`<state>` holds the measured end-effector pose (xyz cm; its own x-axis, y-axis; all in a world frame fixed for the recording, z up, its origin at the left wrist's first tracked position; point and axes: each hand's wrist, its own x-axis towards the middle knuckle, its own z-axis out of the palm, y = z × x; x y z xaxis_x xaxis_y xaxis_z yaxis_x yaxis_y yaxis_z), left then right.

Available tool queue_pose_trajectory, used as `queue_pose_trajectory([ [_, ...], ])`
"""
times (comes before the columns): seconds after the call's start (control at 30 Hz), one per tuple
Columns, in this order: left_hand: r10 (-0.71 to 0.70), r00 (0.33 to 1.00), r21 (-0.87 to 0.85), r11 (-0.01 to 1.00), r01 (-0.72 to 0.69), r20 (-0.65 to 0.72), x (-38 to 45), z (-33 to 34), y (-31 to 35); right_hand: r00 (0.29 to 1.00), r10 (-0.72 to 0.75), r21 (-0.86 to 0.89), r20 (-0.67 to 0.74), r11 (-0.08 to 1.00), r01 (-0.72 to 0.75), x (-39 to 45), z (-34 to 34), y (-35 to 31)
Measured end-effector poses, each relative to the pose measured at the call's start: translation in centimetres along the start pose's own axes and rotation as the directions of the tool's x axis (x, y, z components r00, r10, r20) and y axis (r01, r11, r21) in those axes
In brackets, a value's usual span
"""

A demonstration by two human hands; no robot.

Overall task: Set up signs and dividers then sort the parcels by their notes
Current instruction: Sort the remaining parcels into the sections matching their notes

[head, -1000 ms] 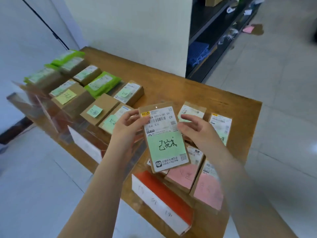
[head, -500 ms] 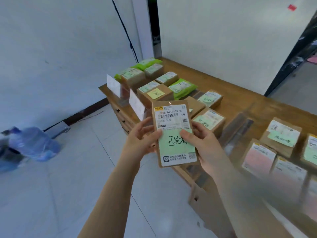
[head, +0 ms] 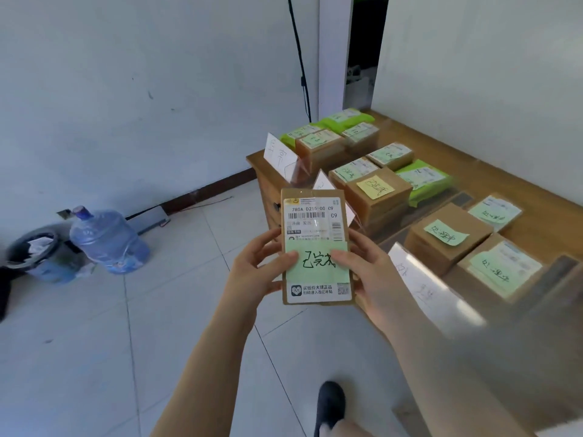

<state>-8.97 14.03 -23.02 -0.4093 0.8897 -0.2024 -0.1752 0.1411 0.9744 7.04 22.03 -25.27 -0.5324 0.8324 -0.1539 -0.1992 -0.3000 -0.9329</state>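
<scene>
Held parcel: a flat brown parcel with a shipping label and a green note handwritten in black, held upright in the air off the worktop's near-left edge, face toward the camera.
Left hand: the left hand grips the parcel's left edge, thumb pressed on the note, fingers curled behind.
Right hand: the right hand grips the right edge the same way, thumb on the note.
Change: a second ago the parcel was held over the pink-noted group at the other end of the worktop; the view has since swung round and the parcel now sits nearer the green-noted stacks.
Meaning: the note appears to have been read, and I judge the parcel is on its way to a matching pile; not yet set down.
Sorted parcels: at 1 o'clock of the held parcel, a box with a yellow note; at 3 o'clock, boxes with green notes.
Signs and dividers: white sign cards at 12 o'clock, a clear divider at 4 o'clock, already standing.
Worktop: wooden worktop running from 12 to 3 o'clock.
Floor: water bottle and bin at 9 o'clock.
</scene>
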Motion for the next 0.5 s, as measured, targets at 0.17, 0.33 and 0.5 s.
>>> queue_pose_trajectory([
  [0.17, -0.004, 0.999, 0.045, 0.999, 0.006, -0.052, 6.3, -2.1, 1.6, 0.999, 0.026, 0.059, 0.018, 0.998, -0.027, 7.2, 1.8, 0.1],
  [0.33, 0.002, 0.998, 0.08, 0.997, 0.004, -0.069, 13.0, -3.5, 4.1, 0.998, 0.053, 0.085, 0.034, 0.995, -0.056, 14.7, 3.0, -1.4],
  [0.5, 0.021, 0.999, 0.06, 0.998, -0.018, -0.043, 19.1, -4.3, 5.5, 0.999, 0.043, 0.093, 0.023, 0.995, -0.045, 20.7, 3.3, -2.7],
])
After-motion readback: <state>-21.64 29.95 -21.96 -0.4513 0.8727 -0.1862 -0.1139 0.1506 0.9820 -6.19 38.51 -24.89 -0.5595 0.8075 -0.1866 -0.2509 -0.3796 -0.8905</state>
